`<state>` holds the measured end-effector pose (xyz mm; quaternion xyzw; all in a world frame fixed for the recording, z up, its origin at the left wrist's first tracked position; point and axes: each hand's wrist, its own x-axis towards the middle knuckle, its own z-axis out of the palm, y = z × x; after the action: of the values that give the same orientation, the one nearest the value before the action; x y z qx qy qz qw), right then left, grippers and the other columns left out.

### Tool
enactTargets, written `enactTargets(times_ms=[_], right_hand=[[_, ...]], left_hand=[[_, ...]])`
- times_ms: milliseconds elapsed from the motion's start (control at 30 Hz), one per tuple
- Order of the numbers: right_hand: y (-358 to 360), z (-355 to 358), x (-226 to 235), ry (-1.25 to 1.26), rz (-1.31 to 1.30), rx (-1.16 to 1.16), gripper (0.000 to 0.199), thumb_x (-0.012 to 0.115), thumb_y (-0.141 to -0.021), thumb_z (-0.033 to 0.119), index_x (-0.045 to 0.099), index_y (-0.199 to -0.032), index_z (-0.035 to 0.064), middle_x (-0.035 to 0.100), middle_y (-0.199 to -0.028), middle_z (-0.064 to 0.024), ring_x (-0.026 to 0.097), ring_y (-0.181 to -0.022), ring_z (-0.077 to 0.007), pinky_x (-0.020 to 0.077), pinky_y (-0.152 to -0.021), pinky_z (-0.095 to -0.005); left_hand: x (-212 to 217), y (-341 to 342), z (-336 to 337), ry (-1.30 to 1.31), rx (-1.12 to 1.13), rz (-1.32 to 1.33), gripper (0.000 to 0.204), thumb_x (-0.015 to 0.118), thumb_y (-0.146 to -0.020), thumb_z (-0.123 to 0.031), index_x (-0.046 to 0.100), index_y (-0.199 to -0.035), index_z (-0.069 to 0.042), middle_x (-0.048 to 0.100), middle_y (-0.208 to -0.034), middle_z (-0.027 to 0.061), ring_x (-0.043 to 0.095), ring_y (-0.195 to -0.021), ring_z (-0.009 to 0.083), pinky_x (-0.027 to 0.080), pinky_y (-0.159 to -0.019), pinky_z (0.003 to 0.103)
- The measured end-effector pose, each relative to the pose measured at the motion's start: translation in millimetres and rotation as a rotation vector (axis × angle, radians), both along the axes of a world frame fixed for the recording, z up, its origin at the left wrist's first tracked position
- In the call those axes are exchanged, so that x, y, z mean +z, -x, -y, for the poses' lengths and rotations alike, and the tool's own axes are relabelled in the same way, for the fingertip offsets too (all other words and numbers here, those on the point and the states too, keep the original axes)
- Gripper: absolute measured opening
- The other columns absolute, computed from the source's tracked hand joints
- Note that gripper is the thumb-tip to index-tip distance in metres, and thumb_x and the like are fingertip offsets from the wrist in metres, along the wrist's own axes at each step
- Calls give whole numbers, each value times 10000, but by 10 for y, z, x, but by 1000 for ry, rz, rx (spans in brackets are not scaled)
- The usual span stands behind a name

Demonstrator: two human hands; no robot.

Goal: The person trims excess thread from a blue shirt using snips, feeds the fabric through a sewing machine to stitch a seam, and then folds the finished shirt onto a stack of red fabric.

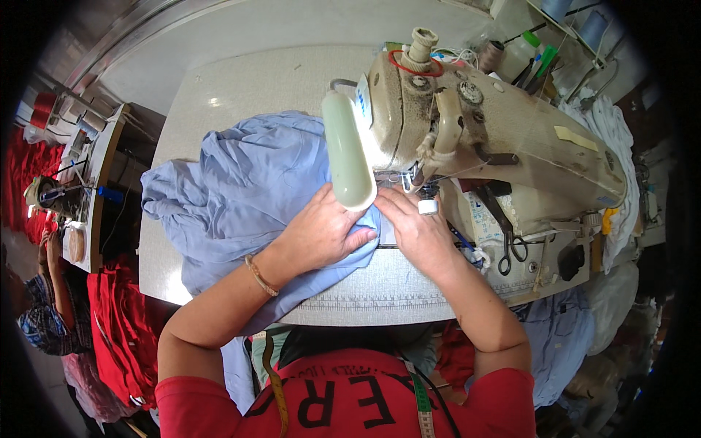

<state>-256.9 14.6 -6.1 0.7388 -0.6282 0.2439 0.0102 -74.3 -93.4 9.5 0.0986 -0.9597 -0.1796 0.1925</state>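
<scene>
A light blue cloth garment lies bunched on the table, its right edge running under the sewing machine. My left hand is closed on the cloth near that edge, thumb on top; a pale green lamp hides its fingertips. Just across from it, my right hand rests with fingers stretched flat beside the needle area, their tips at the cloth's edge. Between the fingertips and the machine, the presser foot is mostly hidden. A white-capped knob sits right above my right hand.
Black scissors and a blue pen lie right of my right hand. A ruler strip follows the table's front edge. At the left stand another machine table and red cloth; another person's arm shows there.
</scene>
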Motion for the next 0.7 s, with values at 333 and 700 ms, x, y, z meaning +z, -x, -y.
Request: enactTargets(times_ms=[333, 700], right_hand=[[-37, -36, 15, 3, -26, -13, 285, 508, -856, 47, 644, -1107, 46, 635, -1157, -102, 645, -977, -258, 250, -1086, -542], [-28, -73, 99, -13, -58, -30, 290, 503, -855, 36, 642, -1109, 58, 634, -1170, -92, 625, -1014, -263, 277, -1078, -519]], left_hand=[[-25, -16, -34, -11, 1, -29, 507, 645, -866, -322, 568, -1204, 48, 539, -1266, 197, 518, -1095, 349, 420, -978, 410], [-42, -11, -23, 20, -17, -59, 505, 633, -874, -321, 563, -1208, 50, 544, -1260, 200, 524, -1107, 350, 425, -978, 412]])
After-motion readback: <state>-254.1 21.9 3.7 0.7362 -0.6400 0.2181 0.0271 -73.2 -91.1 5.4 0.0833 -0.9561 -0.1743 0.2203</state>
